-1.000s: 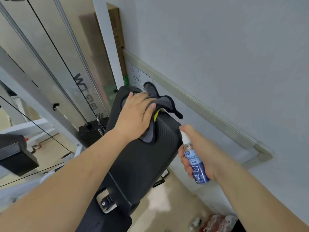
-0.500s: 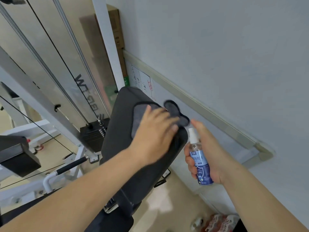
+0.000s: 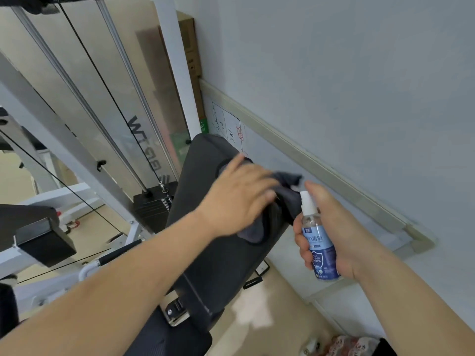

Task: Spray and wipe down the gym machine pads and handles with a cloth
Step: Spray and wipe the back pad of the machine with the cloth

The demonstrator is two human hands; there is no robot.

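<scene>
Left hand (image 3: 241,199) flat, fingers straight, pressing soft limp cloth (image 3: 288,191) on pad (image 3: 218,253) top edge, probably bunching; right hand (image 3: 331,240) gripping light, slick spray bottle (image 3: 320,250) round its middle, beside pad.

Black pad (image 3: 221,253): inclined. Dark grey cloth (image 3: 288,181): crumpled on the pad's upper right edge, under the left hand (image 3: 236,199). Clear spray bottle (image 3: 320,250), blue label, white nozzle: upright in the right hand (image 3: 334,227), beside the pad.
</scene>
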